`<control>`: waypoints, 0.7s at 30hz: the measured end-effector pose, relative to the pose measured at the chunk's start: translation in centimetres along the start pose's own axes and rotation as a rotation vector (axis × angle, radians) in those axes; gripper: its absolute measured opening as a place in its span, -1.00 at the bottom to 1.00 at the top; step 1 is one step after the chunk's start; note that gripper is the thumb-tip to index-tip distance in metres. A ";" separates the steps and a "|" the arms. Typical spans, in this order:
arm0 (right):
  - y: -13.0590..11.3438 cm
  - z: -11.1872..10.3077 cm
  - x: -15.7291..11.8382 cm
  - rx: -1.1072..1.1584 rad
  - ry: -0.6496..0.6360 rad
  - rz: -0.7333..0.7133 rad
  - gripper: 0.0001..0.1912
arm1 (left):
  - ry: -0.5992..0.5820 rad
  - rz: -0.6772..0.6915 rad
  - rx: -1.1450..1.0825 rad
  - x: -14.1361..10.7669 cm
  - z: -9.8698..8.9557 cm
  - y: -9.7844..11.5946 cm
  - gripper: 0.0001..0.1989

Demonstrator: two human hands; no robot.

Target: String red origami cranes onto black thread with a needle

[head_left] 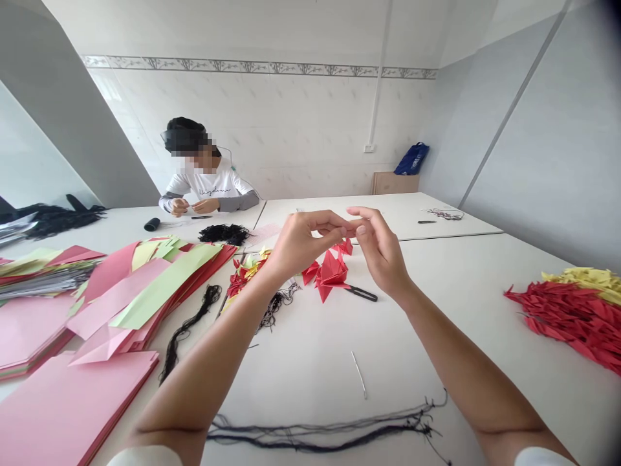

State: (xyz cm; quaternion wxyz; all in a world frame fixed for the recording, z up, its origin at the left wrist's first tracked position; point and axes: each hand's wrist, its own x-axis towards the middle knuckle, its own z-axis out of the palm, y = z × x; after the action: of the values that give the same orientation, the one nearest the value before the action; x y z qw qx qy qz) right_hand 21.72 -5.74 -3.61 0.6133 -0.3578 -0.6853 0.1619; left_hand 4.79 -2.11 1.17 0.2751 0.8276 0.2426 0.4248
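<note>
- Left hand (pixel 303 249) and right hand (pixel 381 249) raised above the white worktop (pixel 310 369), fingertips meeting in the air at the middle of the view.
- Left grip clenched into a pinch, thumb pressed to fingers; right grip pinched the same way. Anything held between them too fine to make out.
- Directly below the hands, a small cluster of red paper cranes (pixel 332 275) lying on the worktop, with black-handled scissors (pixel 361 293) just beside it on the right.
- Further left, partly behind the left forearm, small red and yellow folded papers (pixel 242 275) next to a tangle of black thread (pixel 277 305).
- Along the left side, stacks of pink paper (pixel 63 414) and lime-green sheets (pixel 165 288), with a loose black thread bundle (pixel 188 330) beside them.
- Near the front edge, long dark threads (pixel 320 432) stretched across the worktop.
- To the right, a heap of red and yellow folded paper pieces (pixel 575 317).
- On the far side, a co-worker (pixel 208 184) seated with both hands together over an adjoining table, near a black spool (pixel 152 224) and a heap of black thread (pixel 224 233).
- Against the tiled wall, a blue bag (pixel 411 158) on a cardboard box (pixel 395 183).
</note>
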 end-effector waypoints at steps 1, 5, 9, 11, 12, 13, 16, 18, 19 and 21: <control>-0.4 0.1 0.3 -0.006 -0.004 0.000 -0.66 | 0.004 0.014 -0.002 0.0 0.2 0.1 -0.83; -0.6 0.4 0.6 -0.105 -0.019 -0.026 -0.67 | 0.057 0.053 0.027 -0.2 0.7 0.3 -0.83; -0.1 0.2 0.1 -0.246 -0.037 -0.043 -0.70 | 0.112 0.050 0.056 -0.6 1.1 -0.3 -0.82; 0.2 -0.1 -0.2 -0.324 -0.039 -0.051 -0.73 | 0.117 0.028 0.019 -1.1 1.4 -0.8 -0.83; 0.4 -0.2 -0.4 -0.365 -0.041 -0.056 -0.73 | 0.119 0.013 -0.006 -1.3 1.6 -1.2 -0.82; 0.7 -0.4 -0.6 -0.402 -0.039 -0.060 -0.73 | 0.121 -0.003 -0.027 -1.6 1.8 -1.8 -0.79; 1.4 -1.2 -1.2 -0.431 -0.010 -0.050 -0.71 | 0.098 -0.056 -0.028 -2.7 2.5 -4.2 -0.68; 1.6 -1.8 -1.7 -0.359 0.017 -0.019 -0.73 | 0.027 -0.097 0.039 -3.6 3.4 -6.5 -0.62; 1.7 -2.1 -1.9 -0.301 0.024 0.000 -0.74 | -0.023 -0.124 0.077 -4.2 4.0 -7.8 -0.54; 1.5 -2.6 -2.2 -0.187 0.027 0.034 -0.75 | -0.126 -0.183 0.156 -5.4 5.4 -10.3 -0.23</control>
State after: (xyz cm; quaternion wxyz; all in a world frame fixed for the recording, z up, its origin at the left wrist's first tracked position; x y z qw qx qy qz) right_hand 24.64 -6.76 -5.69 0.5833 -0.4272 -0.6832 0.1025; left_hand 4.72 0.63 -11.36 0.2621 0.8460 0.3316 0.3251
